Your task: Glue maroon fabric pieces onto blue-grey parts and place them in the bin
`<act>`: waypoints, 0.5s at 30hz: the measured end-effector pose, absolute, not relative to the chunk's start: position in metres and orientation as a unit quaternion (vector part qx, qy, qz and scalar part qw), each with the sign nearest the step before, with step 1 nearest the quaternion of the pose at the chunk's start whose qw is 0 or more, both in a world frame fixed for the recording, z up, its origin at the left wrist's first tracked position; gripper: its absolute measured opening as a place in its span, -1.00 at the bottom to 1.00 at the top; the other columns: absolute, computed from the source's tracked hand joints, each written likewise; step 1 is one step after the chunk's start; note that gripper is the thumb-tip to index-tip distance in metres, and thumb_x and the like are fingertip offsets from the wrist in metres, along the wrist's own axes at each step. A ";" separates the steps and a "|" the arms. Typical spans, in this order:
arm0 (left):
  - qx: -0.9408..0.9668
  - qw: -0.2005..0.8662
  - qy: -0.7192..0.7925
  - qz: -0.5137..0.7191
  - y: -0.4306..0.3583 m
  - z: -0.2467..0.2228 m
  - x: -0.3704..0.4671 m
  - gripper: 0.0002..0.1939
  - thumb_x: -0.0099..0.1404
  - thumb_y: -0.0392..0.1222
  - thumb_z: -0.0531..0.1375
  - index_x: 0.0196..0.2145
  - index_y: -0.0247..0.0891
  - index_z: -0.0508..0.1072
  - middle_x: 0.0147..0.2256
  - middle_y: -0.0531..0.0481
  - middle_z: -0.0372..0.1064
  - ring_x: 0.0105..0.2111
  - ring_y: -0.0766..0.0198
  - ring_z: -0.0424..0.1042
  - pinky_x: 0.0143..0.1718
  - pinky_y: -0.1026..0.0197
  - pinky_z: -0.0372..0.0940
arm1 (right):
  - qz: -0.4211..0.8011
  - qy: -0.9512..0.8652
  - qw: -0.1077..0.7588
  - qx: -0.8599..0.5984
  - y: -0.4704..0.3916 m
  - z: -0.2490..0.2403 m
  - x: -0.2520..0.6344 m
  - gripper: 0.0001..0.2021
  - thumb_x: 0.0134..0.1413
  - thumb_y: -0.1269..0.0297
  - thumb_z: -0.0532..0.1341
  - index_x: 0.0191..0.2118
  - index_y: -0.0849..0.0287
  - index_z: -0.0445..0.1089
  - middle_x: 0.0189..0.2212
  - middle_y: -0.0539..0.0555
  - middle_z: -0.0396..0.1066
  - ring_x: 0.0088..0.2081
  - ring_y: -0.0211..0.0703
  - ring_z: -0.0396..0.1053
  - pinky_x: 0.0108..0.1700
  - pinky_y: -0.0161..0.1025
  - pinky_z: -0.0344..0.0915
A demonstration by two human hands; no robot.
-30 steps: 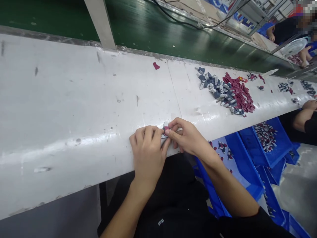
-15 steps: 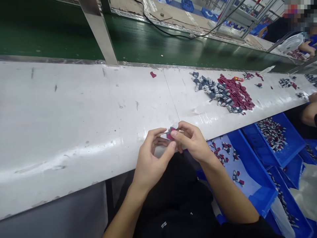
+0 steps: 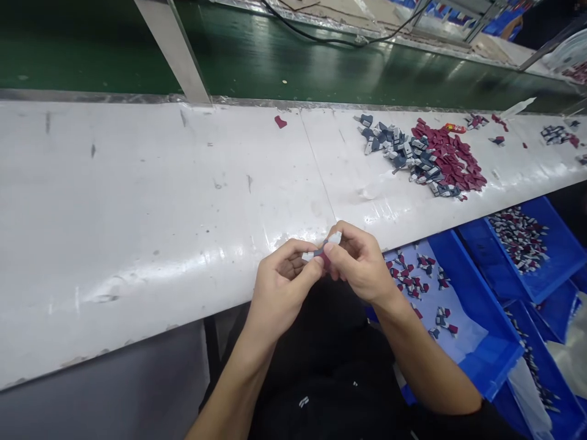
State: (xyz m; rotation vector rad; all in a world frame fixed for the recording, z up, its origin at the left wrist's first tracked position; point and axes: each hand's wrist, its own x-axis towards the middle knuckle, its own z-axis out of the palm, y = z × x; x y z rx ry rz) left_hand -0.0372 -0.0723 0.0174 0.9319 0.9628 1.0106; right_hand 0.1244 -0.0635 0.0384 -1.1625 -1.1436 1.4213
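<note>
A small part [image 3: 323, 250], dark grey and maroon with pale ends, is held between both hands over the table's front edge. My left hand [image 3: 287, 275] pinches its left end between thumb and forefinger. On its right side, my right hand [image 3: 360, 263] grips it with thumb and fingers. The fingers hide some of the part. Up and to the right on the white table [image 3: 137, 201] lie a pile of grey-and-white pieces [image 3: 398, 150] and, touching it, a pile of maroon pieces [image 3: 452, 156]. A single maroon piece [image 3: 280, 122] lies near the back edge.
Blue bins [image 3: 477, 305] with small parts stand below the table's front edge at the right. A metal post [image 3: 174, 49] rises at the table's back edge, before a green belt [image 3: 275, 73]. A black cable [image 3: 321, 40] hangs beyond.
My left finger and thumb have closed onto the part's left end, where they were more apart before. The part is turned slightly between the hands. The view has shifted a little.
</note>
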 end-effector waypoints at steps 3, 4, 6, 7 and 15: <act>0.418 0.659 0.437 0.447 -0.073 0.019 -0.035 -0.88 0.38 -0.11 0.40 -0.24 -0.18 0.63 -0.42 0.06 0.58 -0.41 0.26 0.60 -0.32 0.23 0.51 | 0.575 -0.461 0.496 -0.459 -0.065 0.035 0.121 -0.60 0.23 0.14 0.54 -0.42 0.10 0.34 -0.62 -0.17 0.33 -0.62 -0.38 0.22 -0.53 -0.38 0.28; 0.416 0.657 0.440 0.449 -0.073 0.019 -0.035 -0.88 0.37 -0.10 0.40 -0.24 -0.18 0.63 -0.42 0.07 0.57 -0.41 0.27 0.60 -0.32 0.23 0.51 | 0.576 -0.459 0.501 -0.454 -0.066 0.034 0.120 -0.60 0.25 0.11 0.53 -0.42 0.10 0.34 -0.62 -0.17 0.32 -0.62 -0.39 0.20 -0.53 -0.38 0.28; 0.408 0.655 0.445 0.454 -0.073 0.017 -0.035 -0.88 0.37 -0.09 0.40 -0.23 -0.18 0.62 -0.42 0.07 0.57 -0.39 0.26 0.60 -0.28 0.22 0.53 | 0.584 -0.452 0.498 -0.454 -0.068 0.032 0.121 -0.63 0.30 0.08 0.49 -0.38 0.10 0.36 -0.61 -0.16 0.34 -0.61 -0.39 0.18 -0.53 -0.37 0.24; 0.405 0.653 0.449 0.457 -0.073 0.017 -0.035 -0.88 0.37 -0.09 0.40 -0.23 -0.17 0.62 -0.42 0.08 0.57 -0.38 0.26 0.61 -0.27 0.21 0.54 | 0.591 -0.449 0.492 -0.455 -0.069 0.032 0.122 -0.67 0.32 0.07 0.46 -0.34 0.10 0.38 -0.60 -0.16 0.35 -0.61 -0.37 0.18 -0.55 -0.37 0.21; 0.422 0.645 0.467 0.433 -0.075 0.023 -0.032 -0.85 0.35 -0.07 0.40 -0.23 -0.17 0.60 -0.43 0.07 0.55 -0.40 0.26 0.56 -0.33 0.21 0.48 | 0.567 -0.470 0.464 -0.492 -0.071 0.038 0.131 -0.67 0.30 0.10 0.46 -0.39 0.08 0.38 -0.57 -0.14 0.34 -0.57 -0.34 0.19 -0.48 -0.32 0.26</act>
